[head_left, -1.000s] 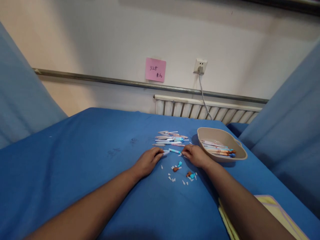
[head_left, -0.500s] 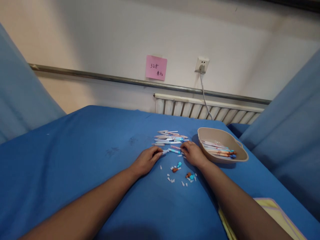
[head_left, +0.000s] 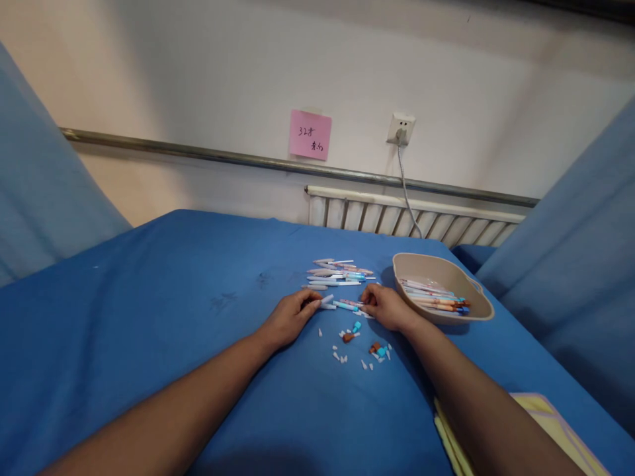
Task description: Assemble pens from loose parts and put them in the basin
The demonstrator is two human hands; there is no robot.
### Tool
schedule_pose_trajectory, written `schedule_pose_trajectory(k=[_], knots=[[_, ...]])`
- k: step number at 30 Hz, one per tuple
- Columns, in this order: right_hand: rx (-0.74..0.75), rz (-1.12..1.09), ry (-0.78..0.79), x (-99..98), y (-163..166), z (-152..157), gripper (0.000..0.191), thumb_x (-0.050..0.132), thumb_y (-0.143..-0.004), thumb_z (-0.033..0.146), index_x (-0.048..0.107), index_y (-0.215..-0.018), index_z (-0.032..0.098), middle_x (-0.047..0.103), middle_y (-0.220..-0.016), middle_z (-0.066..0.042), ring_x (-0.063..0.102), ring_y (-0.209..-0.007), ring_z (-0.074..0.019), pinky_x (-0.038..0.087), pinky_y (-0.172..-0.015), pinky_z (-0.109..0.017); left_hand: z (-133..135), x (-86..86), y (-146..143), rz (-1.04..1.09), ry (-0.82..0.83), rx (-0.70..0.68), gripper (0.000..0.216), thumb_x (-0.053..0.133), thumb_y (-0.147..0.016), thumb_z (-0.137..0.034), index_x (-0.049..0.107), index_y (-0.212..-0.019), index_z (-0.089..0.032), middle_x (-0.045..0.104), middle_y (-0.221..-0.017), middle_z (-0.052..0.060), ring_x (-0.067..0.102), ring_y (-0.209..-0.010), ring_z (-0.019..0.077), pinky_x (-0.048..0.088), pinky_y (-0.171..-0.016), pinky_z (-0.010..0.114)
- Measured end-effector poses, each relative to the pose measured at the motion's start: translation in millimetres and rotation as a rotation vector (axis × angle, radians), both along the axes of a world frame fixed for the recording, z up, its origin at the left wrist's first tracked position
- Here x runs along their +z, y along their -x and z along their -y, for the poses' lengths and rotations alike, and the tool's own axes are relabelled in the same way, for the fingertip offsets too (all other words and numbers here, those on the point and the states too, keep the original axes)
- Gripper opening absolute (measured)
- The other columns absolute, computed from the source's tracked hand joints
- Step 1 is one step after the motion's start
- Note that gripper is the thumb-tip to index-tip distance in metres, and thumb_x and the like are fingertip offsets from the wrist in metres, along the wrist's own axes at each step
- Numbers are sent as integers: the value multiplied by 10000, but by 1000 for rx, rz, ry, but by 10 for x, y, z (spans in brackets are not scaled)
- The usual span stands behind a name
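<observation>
My left hand pinches a pale tube-shaped pen part, and another pale piece lies just under it. Across the small gap, my right hand has its thumb and fingers pressed together; what they hold is too small to make out. Between the hands lie a light-blue pen barrel and a pink patterned one. Beyond them several loose pen parts form a rough row. Small white tips, turquoise pieces and brown pieces are scattered nearer me.
A beige basket with several pens in it stands right of my right hand. A folded yellow cloth lies under my right forearm. Blue cloth covers the surface, and a radiator runs behind.
The pale part in my left hand has tilted upward at its far end. My right hand has shifted slightly right, with its fingers drawn back from the pink barrel.
</observation>
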State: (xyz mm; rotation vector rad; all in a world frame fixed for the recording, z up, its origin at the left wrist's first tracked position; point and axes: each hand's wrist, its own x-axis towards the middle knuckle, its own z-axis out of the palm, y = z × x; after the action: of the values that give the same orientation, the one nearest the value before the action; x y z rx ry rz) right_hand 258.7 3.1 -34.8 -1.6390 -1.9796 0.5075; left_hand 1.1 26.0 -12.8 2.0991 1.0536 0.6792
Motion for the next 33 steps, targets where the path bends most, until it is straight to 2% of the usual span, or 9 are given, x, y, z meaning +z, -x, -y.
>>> schedule_pose_trajectory(k=[3,6,9,11,14,17,25,29,33], knots=[[36,-46,29,-5,-3,13,115,644,-733,217,602,-830,174,607,-699,13,532,-618,-113,385,-565,-212,-18,-13,2,33,22,35,326,393,-873,-414,610,-929,-177,572,-717,-4,540,-677,154,427,-664,263],[24,-47,-15,-6,13,9,116,563,-810,261,624,-848,170,636,-750,-15,561,-673,-136,422,-617,-239,-30,-20,-3,69,59,57,354,381,-871,-434,605,-936,-168,564,-706,-5,528,-626,140,427,-629,254],[-3,9,-151,-8,49,-21,186,497,-858,237,630,-960,157,655,-948,-70,583,-867,-172,435,-796,-290,-28,-16,-14,89,100,73,380,366,-872,-451,599,-968,-167,576,-698,-10,498,-557,117,409,-565,232],[13,63,-210,-12,81,-56,244,475,-871,211,601,-1072,153,626,-1106,-91,545,-1030,-191,385,-922,-321,-21,-8,-25,99,127,85,384,360,-872,-454,589,-992,-170,582,-685,-14,475,-515,106,387,-514,219],[55,140,-193,-15,131,-113,304,452,-882,184,555,-1167,161,573,-1230,-94,478,-1151,-194,325,-995,-339,-10,11,-43,109,154,109,381,360,-868,-448,579,-1007,-169,581,-659,-21,453,-475,100,359,-465,210],[52,198,-145,4,163,-142,307,474,-874,185,556,-1169,169,578,-1213,-96,488,-1121,-196,345,-963,-337,-7,26,-55,127,175,137,375,360,-865,-435,581,-998,-163,567,-628,-31,426,-449,92,344,-445,204],[40,309,-72,129,151,-78,173,523,-848,203,622,-990,191,661,-978,-64,563,-933,-187,389,-826,-273,-33,41,-45,160,194,137,418,403,-842,-487,594,-982,-144,577,-656,-14,425,-453,83,347,-450,202],[54,413,-49,172,134,-38,184,511,-836,174,613,-988,182,661,-995,-93,578,-930,-210,390,-791,-280,-35,45,-40,181,208,122,415,457,-811,-508,596,-948,-141,585,-675,-11,426,-471,79,350,-468,203],[67,465,-26,225,114,20,179,509,-803,112,623,-934,157,667,-912,-125,592,-859,-235,387,-752,-294,-23,38,-40,219,236,120,416,524,-764,-503,596,-947,-137,595,-716,-3,452,-507,85,368,-496,212]])
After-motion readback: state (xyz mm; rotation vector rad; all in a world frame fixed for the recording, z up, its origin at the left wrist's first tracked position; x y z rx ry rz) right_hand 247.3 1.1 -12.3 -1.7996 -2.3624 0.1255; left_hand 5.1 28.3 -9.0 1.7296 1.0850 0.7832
